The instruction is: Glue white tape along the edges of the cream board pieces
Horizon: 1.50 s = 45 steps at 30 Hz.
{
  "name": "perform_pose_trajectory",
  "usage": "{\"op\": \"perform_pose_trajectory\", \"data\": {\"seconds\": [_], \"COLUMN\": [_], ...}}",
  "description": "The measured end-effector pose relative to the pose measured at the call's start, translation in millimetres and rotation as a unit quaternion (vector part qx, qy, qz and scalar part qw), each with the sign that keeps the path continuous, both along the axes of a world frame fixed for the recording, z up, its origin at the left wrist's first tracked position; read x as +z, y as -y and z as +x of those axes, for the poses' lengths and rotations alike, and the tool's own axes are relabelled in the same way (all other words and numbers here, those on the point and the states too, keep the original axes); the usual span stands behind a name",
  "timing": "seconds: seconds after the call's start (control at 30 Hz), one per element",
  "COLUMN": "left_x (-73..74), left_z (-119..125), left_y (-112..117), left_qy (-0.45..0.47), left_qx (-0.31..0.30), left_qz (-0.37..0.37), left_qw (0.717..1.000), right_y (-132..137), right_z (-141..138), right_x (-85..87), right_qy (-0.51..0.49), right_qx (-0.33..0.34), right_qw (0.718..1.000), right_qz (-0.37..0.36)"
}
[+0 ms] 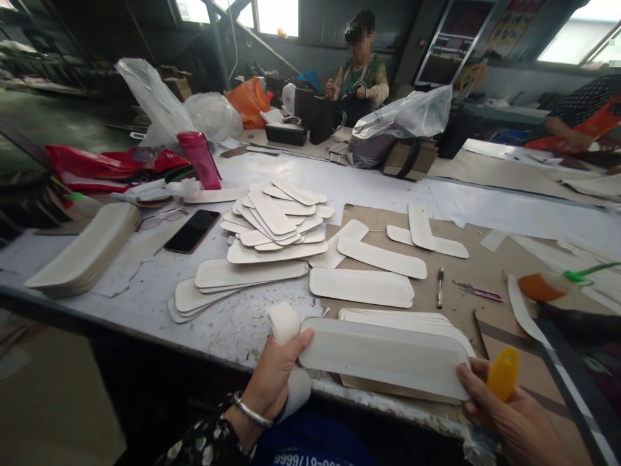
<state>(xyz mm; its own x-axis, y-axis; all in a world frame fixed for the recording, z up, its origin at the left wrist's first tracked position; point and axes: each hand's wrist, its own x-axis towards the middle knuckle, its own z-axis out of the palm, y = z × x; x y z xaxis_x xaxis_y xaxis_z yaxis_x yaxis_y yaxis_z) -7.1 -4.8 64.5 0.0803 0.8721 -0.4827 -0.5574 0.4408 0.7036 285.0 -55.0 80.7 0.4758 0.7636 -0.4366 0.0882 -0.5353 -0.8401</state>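
A long, round-cornered white panel (383, 356) is held level between both hands at the table's front edge. My left hand (272, 375) pinches its left end, thumb on top, with a curled white strip (284, 322) looped through the same hand. At the other end, my right hand (504, 401) grips the panel's corner with thumb and finger. That hand also holds a tool with a yellow handle (503, 374); its working end is hidden. Just behind lies a stack of similar panels (402, 315), partly covered by the held one.
A heap of white panels (276, 220) fills the table's middle; a neat stack (87, 246) stands left. Around them are a phone (193, 231), glasses (160, 219), pink bottle (200, 160), pen (440, 288), pink-handled tweezers (480, 292) and an orange glue bottle (543, 286). Co-workers sit opposite.
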Motion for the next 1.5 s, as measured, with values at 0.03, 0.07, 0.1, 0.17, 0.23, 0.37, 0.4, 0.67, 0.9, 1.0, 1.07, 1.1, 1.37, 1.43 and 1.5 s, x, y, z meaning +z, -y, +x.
{"op": "perform_pose_trajectory", "data": {"seconds": [0.03,0.07,0.1,0.17,0.23,0.37,0.4,0.67,0.9,1.0,1.07,1.1,1.37,1.43,1.5], "left_x": [0.3,0.5,0.5,-0.3,-2.1,-5.0,-4.5,3.7,-7.7,3.9,13.6,16.5,-30.7,-40.5,-44.5], "left_z": [0.2,0.4,0.7,1.3,1.8,2.8,2.9,-7.1,-23.6,-30.5,-33.6,-34.4,-19.7,-12.7,-6.5], "left_y": [0.5,0.9,1.1,1.1,0.6,-0.8,-1.0,-0.2,-1.6,-11.5,-18.3,-20.1,3.4,2.7,-2.7], "left_qy": [-0.001,-0.001,-0.001,0.001,0.006,0.012,0.011,-0.015,-0.185,-0.156,-0.101,-0.084,-0.434,-0.461,-0.485], "left_qx": [0.004,0.008,0.012,0.021,0.026,0.039,0.042,-0.008,-0.092,-0.067,0.015,0.055,-0.137,-0.156,-0.146], "left_qz": [0.003,0.005,0.005,-0.001,-0.006,-0.003,-0.005,-0.047,-0.016,-0.009,0.001,0.009,0.257,0.434,0.554], "left_qw": [1.0,1.0,1.0,1.0,1.0,0.999,0.999,0.999,0.978,0.985,0.995,0.995,0.852,0.758,0.661], "right_y": [0.7,1.1,1.3,1.7,2.7,6.6,7.4,7.8,-0.9,-13.0,-21.0,-24.1,-29.0,-30.9,-34.2], "right_z": [-0.1,-0.8,-2.2,-6.7,-11.8,-17.4,-17.6,-20.2,-26.3,-31.4,-35.8,-38.2,-52.6,-57.3,-64.7], "right_x": [-0.8,-0.7,0.2,3.1,5.4,3.4,1.7,-7.9,-5.7,6.6,17.2,21.7,8.4,1.3,-1.9], "right_qy": [0.003,0.006,0.009,0.009,0.004,-0.008,-0.011,-0.102,-0.108,-0.1,-0.096,-0.105,0.027,0.055,0.041], "right_qx": [0.002,0.0,-0.006,-0.022,-0.037,-0.046,-0.046,-0.029,-0.032,-0.038,-0.047,-0.053,-0.008,-0.006,-0.009], "right_qw": [1.0,1.0,1.0,1.0,0.999,0.999,0.999,0.992,0.99,0.987,0.979,0.973,0.965,0.968,0.967], "right_qz": [-0.002,-0.001,0.0,0.002,0.005,0.017,0.019,0.075,0.088,0.12,0.174,0.199,0.26,0.244,0.25]}}
